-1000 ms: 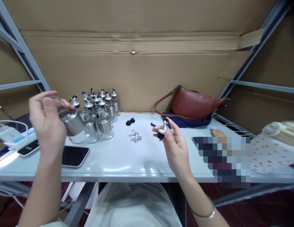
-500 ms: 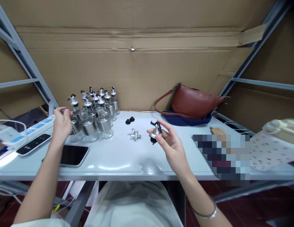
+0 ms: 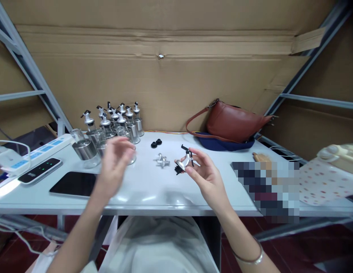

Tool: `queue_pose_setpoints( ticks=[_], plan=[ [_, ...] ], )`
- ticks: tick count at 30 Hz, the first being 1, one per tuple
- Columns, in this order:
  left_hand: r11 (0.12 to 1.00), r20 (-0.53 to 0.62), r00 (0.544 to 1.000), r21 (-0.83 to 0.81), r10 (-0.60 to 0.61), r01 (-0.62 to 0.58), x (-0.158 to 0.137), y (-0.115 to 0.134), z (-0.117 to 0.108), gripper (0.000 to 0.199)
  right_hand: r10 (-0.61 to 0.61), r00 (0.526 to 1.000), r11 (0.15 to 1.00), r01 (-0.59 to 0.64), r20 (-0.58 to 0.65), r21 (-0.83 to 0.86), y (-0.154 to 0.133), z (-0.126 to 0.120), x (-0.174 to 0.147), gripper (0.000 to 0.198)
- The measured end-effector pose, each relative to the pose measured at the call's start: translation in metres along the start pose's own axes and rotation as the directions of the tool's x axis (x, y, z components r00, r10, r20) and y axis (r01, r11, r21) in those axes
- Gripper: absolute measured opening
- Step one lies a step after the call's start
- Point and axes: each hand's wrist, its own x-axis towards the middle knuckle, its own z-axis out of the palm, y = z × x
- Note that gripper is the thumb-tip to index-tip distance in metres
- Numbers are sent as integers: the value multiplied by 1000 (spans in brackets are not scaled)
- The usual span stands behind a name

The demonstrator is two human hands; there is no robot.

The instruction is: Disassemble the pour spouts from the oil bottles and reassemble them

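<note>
My right hand (image 3: 209, 176) pinches a silver pourer spout (image 3: 183, 163) with a black flap lever and a black stopper end, tilted so that the stopper points down and left. My left hand (image 3: 115, 167) hangs in front of the glass bottles, its fingers curled and smeared by motion; I cannot make out anything in it. A glass bottle with a metal band (image 3: 84, 149) and no top stands left of this hand. Behind are several bottles fitted with pourer tops (image 3: 105, 120). Loose silver spout parts (image 3: 163, 160) lie between the hands, with two black stoppers (image 3: 156, 144) farther back.
A phone (image 3: 74, 184), a black device with green lights (image 3: 40, 170) and a white power strip (image 3: 52, 148) lie at the left. A brown bag (image 3: 236, 123) rests on dark blue cloth (image 3: 221, 144) at the back right. Cardboard (image 3: 176, 91) closes off the back.
My left hand has left the leftmost bottle and moved right, across the front bottles. My right hand stays near its place, the pourer spout now tilted more to the left.
</note>
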Motion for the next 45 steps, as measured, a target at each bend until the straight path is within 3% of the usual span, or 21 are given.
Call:
queue_pose_setpoints(
  ticks=[1,3,6,8,10,12,17,19,22,24,25,28,30,34,37,40,45],
  plan=[
    [988,180,978,-97,-101,120,-11,4,16,37,0,1000,1000,1,20,-7,1,0,0,38],
    [952,386,901,-143,-197,269,-28,6,43,47,2,998,999,1,63,-38,4,0,-1,37],
    [946,496,844,-120,-206,302,-41,-1,66,47,-40,994,986,56,101,-157,13,-1,-4,35],
    [956,532,818,-46,-221,288,-44,-6,71,43,-147,982,933,178,118,-312,20,-4,-4,34],
    [961,561,791,33,-245,275,-44,-9,72,41,-300,940,800,339,159,-495,27,-6,-3,33],
    [965,593,766,75,-247,253,-44,-12,72,36,-434,869,625,481,239,-615,30,-9,-1,31],
    [983,660,728,117,-186,144,-47,-18,76,23,-564,700,278,660,437,-698,28,-9,2,21],
    [983,669,720,127,-184,133,-50,-20,78,24,-581,670,193,665,462,-721,28,-7,2,23],
    [984,660,731,149,-174,100,-54,-21,80,25,-585,650,147,673,484,-725,29,-5,0,29],
    [984,665,734,178,-138,23,-55,-21,80,26,-593,680,223,653,431,-724,30,-5,-2,33],
    [981,683,725,185,-94,-48,-56,-22,81,26,-588,728,312,606,352,-732,29,-5,-4,36],
    [938,749,656,156,91,-308,-55,-22,80,28,-462,887,624,331,7,-708,22,-10,-7,45],
    [903,745,646,148,166,-403,-53,-23,78,31,-361,928,700,205,-92,-684,12,-17,-1,44],
    [881,630,762,267,147,-390,-43,-25,72,29,-254,967,623,189,32,-759,-4,-37,39,34],
    [889,544,831,314,118,-332,-40,-28,70,23,-10,997,558,73,81,-827,1,-52,87,26],
    [899,474,872,318,124,-301,-40,-32,71,23,217,976,361,-59,22,-931,22,-66,126,17],
    [909,328,940,355,96,-217,-43,-40,74,30,221,972,193,-121,-77,-974,66,-84,148,10]
  ],
)
